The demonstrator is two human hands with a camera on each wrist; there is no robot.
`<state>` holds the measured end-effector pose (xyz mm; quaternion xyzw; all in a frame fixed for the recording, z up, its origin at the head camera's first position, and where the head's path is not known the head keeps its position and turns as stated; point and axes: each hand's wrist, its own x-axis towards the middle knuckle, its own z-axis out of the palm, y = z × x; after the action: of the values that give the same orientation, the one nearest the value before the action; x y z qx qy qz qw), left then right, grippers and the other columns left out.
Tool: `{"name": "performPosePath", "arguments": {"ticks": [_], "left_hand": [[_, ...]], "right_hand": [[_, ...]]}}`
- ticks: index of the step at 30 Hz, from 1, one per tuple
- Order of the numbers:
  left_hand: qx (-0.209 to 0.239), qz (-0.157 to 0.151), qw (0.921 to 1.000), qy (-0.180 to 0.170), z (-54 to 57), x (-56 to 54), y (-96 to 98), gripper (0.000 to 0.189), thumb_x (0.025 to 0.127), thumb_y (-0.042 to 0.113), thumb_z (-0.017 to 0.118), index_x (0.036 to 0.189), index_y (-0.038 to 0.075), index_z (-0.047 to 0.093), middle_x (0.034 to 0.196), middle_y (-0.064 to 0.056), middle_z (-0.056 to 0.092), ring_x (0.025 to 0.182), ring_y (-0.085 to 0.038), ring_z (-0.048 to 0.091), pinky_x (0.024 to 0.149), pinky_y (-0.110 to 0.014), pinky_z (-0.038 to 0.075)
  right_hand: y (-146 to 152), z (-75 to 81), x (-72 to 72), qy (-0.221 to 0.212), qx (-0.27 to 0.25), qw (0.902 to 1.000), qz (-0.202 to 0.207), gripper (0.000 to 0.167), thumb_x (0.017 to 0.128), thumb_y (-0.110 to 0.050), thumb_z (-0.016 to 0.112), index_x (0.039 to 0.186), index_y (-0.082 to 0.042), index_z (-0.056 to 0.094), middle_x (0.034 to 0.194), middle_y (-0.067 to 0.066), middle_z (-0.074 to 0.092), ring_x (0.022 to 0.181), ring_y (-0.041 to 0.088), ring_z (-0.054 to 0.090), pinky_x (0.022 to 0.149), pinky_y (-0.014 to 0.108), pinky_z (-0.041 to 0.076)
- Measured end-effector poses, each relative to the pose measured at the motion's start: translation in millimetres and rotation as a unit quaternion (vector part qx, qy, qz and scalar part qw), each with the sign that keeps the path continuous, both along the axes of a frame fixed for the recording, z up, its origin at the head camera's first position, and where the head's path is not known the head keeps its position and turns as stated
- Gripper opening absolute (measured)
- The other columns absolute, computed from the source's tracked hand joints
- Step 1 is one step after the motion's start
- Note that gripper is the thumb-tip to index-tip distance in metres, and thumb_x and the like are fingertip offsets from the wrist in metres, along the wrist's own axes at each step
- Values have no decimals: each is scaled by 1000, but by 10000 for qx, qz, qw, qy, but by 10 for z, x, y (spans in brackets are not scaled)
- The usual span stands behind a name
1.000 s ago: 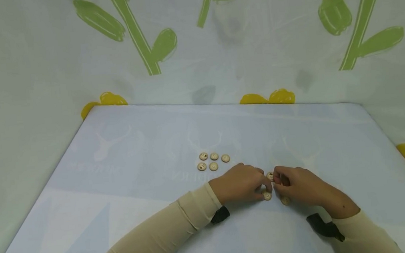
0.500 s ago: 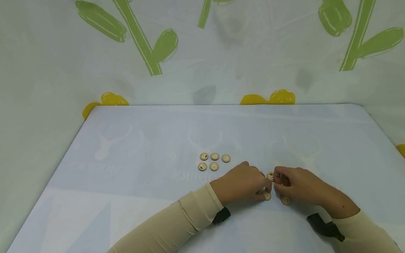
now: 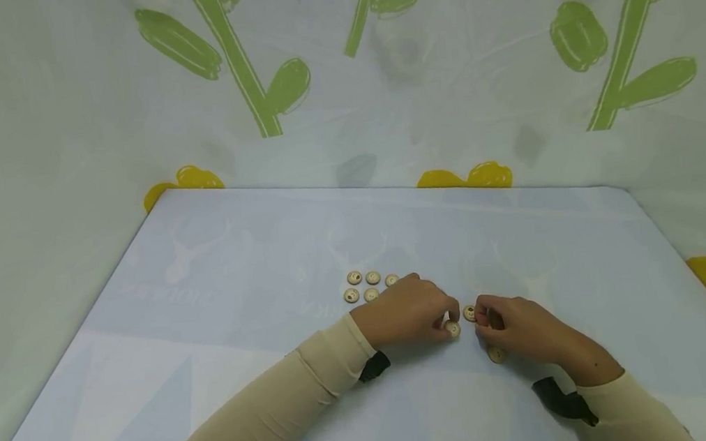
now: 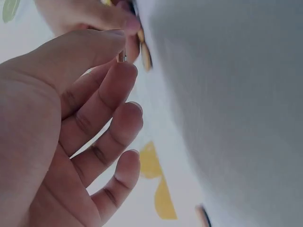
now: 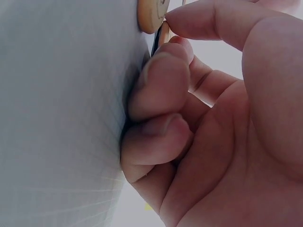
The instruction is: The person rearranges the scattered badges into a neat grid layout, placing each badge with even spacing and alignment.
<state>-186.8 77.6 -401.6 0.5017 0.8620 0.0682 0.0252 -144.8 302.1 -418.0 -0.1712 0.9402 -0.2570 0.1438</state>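
In the head view my left hand (image 3: 408, 312) pinches a round wooden button (image 3: 453, 329) between thumb and fingertips, just above the table. Seen from the left wrist, that button (image 4: 121, 55) shows only as a thin edge, and the other fingers are loosely bent. My right hand (image 3: 520, 328) stays low on the table with curled fingers, thumb and index at the edge of a second wooden button (image 3: 469, 313). A third button (image 3: 496, 354) lies beside its thumb. From the right wrist, the nearer button (image 5: 151, 15) stands close to the thumb tip.
Several more wooden buttons (image 3: 354, 277) lie in two short rows beyond the left hand, which partly covers them. They rest on a pale blue-white tabletop (image 3: 236, 259). A curtain with green leaves (image 3: 287, 85) surrounds the table.
My left hand has drawn back up and to the left with the button in its fingers, away from the right hand. The right hand has stayed in place.
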Motion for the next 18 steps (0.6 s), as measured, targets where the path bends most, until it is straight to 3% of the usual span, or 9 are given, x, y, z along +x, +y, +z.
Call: {"name": "performPosePath", "arguments": {"ticks": [18], "left_hand": [[355, 625, 9960, -531, 90, -214, -327, 16, 91, 27, 72, 105, 21, 75, 74, 13, 67, 66, 1, 55, 87, -29, 48]], "right_hand": [[-15, -23, 10, 85, 95, 9999, -107, 17, 93, -16, 65, 83, -19, 51, 63, -8, 45, 54, 4, 42, 49, 22, 35]]}}
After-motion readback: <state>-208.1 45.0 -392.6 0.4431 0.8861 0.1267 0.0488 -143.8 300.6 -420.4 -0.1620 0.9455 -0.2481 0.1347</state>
